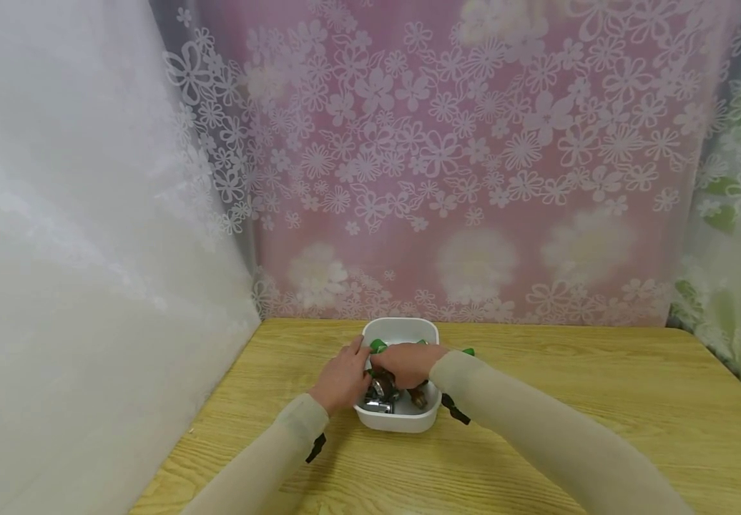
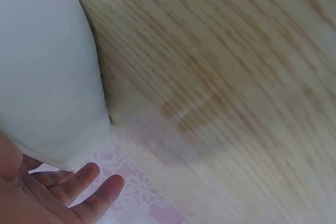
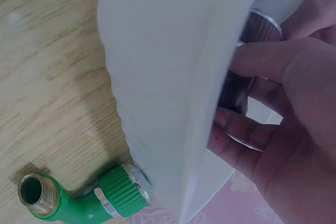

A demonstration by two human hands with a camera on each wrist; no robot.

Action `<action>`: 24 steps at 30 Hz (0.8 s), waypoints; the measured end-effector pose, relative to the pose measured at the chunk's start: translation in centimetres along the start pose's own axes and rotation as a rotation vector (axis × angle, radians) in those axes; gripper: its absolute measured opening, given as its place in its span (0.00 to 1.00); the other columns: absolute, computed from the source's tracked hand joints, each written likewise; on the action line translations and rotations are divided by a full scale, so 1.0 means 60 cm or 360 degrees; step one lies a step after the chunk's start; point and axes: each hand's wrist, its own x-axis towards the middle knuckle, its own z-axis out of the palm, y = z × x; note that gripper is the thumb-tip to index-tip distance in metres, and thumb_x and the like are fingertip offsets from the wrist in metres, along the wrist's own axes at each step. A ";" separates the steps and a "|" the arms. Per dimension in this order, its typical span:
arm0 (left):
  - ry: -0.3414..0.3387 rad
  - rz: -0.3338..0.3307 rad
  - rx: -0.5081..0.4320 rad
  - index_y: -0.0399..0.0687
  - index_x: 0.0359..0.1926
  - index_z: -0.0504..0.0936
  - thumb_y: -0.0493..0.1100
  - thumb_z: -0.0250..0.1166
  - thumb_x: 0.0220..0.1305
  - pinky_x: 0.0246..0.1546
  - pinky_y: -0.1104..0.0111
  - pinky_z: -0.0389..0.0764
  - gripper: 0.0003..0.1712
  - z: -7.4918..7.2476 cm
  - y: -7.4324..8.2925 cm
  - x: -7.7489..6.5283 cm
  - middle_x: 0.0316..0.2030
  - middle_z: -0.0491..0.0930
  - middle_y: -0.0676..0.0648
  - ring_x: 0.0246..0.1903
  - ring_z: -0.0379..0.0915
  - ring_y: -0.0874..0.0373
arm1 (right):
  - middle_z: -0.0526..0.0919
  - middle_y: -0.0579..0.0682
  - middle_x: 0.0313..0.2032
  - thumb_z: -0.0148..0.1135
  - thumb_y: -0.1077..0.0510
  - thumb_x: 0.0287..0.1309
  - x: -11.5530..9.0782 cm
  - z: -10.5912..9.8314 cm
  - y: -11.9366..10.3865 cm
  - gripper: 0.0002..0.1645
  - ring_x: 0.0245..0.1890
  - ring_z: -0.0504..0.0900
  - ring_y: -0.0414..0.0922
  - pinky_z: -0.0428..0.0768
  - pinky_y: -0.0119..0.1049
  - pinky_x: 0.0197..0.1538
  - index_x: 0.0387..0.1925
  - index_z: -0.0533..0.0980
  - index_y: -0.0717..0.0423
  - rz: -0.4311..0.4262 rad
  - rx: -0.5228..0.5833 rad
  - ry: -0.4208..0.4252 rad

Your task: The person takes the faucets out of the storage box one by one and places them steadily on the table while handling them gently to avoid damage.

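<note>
My right hand [image 1: 405, 363] reaches down into a white plastic bin [image 1: 399, 423]. In the right wrist view, its thumb and fingers hold a dark pipe fitting [image 3: 233, 95], partly hidden behind the bin wall, near a brown ribbed collar [image 3: 264, 27]. My left hand [image 1: 341, 379] is at the bin's left rim, with some fingers extended along the outside in the left wrist view; its thumb side is partly hidden. Inside the bin lie a chrome cylinder [image 1: 379, 406], a brown fitting [image 1: 418, 398] and a green piece [image 1: 378, 346].
A green elbow fitting [image 3: 79, 208] with a threaded end lies on the wooden table [image 1: 570, 400], just outside the bin's right side. A pink flowered curtain [image 1: 460, 157] hangs behind the table, and a white sheet [image 1: 87, 214] hangs at the left.
</note>
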 end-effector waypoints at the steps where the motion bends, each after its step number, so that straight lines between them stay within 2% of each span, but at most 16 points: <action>1: 0.0005 0.0002 0.0001 0.45 0.69 0.70 0.46 0.59 0.72 0.61 0.49 0.76 0.27 0.001 0.000 0.000 0.76 0.57 0.38 0.70 0.64 0.43 | 0.82 0.38 0.37 0.65 0.65 0.62 -0.002 -0.001 0.000 0.16 0.36 0.78 0.34 0.79 0.34 0.44 0.44 0.75 0.41 -0.0007 0.0002 0.0005; 11: 0.0007 0.0024 0.0000 0.44 0.69 0.69 0.44 0.58 0.72 0.61 0.48 0.77 0.27 0.007 -0.005 0.003 0.76 0.56 0.36 0.70 0.63 0.42 | 0.79 0.36 0.33 0.63 0.67 0.62 -0.010 -0.013 0.006 0.16 0.32 0.77 0.33 0.77 0.31 0.40 0.41 0.74 0.40 -0.0070 -0.0017 0.0063; 18: 0.0051 0.0032 0.0030 0.44 0.70 0.69 0.44 0.58 0.72 0.59 0.48 0.78 0.28 0.012 -0.007 0.003 0.75 0.58 0.37 0.69 0.65 0.41 | 0.79 0.37 0.35 0.61 0.67 0.64 -0.021 -0.031 0.006 0.17 0.33 0.75 0.36 0.74 0.33 0.39 0.46 0.74 0.42 -0.0128 -0.0036 0.0120; 24: 0.0037 0.0047 0.0042 0.44 0.67 0.70 0.44 0.58 0.71 0.58 0.49 0.79 0.26 0.004 -0.003 0.000 0.75 0.58 0.36 0.68 0.65 0.41 | 0.79 0.37 0.36 0.61 0.63 0.65 -0.033 -0.041 0.007 0.14 0.33 0.76 0.35 0.75 0.32 0.39 0.47 0.73 0.42 -0.0155 -0.0033 0.0121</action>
